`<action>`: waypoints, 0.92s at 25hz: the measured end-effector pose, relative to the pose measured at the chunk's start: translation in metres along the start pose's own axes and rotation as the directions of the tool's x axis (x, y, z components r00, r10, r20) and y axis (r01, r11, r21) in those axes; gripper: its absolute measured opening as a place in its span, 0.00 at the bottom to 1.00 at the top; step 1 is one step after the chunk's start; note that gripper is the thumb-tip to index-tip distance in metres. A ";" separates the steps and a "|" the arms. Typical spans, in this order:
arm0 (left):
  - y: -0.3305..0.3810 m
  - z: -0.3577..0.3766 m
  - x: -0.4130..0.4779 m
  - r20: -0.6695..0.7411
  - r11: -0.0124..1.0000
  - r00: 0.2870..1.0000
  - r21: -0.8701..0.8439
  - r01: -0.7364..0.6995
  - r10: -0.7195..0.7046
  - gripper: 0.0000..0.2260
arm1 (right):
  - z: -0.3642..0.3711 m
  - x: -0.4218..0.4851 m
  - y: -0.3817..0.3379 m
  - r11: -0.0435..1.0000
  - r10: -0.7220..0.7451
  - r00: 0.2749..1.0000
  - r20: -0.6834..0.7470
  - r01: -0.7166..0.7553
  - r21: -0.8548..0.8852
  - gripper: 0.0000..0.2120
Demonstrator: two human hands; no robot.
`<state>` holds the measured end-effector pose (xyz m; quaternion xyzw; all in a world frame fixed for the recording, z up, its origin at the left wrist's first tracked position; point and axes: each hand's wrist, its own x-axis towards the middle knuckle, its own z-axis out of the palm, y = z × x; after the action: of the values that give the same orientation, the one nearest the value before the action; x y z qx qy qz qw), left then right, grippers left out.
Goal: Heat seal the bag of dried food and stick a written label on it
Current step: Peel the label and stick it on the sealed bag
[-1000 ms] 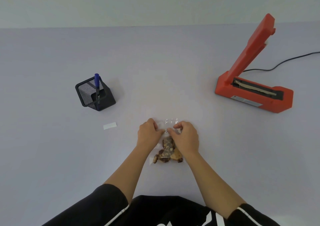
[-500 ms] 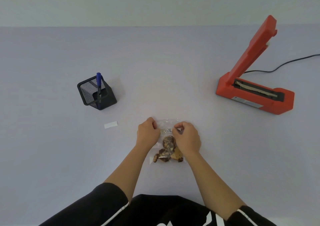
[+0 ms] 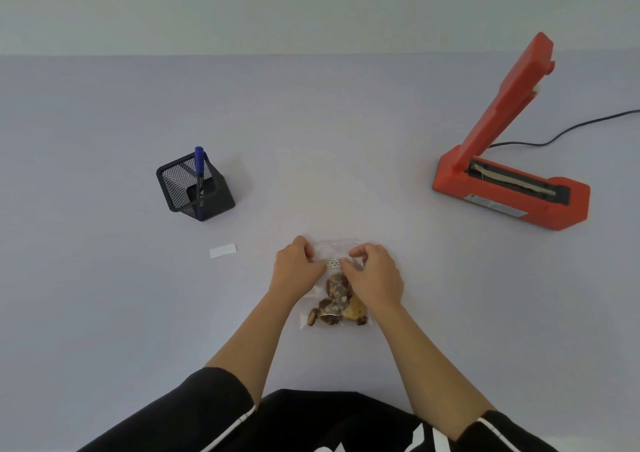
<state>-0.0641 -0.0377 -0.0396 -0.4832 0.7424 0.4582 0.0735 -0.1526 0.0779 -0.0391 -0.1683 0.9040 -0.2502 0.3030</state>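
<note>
Bag of dried food (image 3: 335,301) lies flat on the table (image 3: 104,313), close in front of the body. Its long axis runs straight away from me, with the mouth at the far end and the food settled toward the near end. Left hand (image 3: 298,266) pinches the left side just below the mouth, and right hand (image 3: 375,276) pinches the right side, fingers curled on the film. Heat sealer (image 3: 512,195) sits well apart, to the right and farther out, with its arm raised. Its sealing strip (image 3: 512,181) slants from far-left to near-right. The right hand is the nearer one to it. My read: the mouth edge runs crosswise, so the bag needs carrying right with a slight turn to lay that edge along the strip. Blank label (image 3: 223,250) and pen (image 3: 198,171) wait on the left.
</note>
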 end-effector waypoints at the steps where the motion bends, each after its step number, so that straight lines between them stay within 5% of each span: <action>1: 0.002 0.001 0.000 0.000 1.000 1.000 0.009 -0.001 0.001 0.11 | 0.000 0.000 0.000 1.000 -0.008 1.000 0.008 0.008 -0.006 0.10; 11: 0.005 0.004 0.001 -0.008 0.997 1.000 0.070 0.021 -0.021 0.14 | -0.001 0.001 -0.001 1.000 -0.008 1.000 0.020 0.009 -0.017 0.10; 23: 0.005 0.002 0.002 -0.044 0.998 0.997 0.015 0.064 -0.064 0.07 | 0.002 0.004 -0.005 0.998 0.025 1.000 -0.019 -0.026 -0.049 0.08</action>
<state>-0.0700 -0.0372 -0.0384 -0.5160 0.7317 0.4387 0.0759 -0.1535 0.0712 -0.0393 -0.1619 0.9148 -0.2254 0.2935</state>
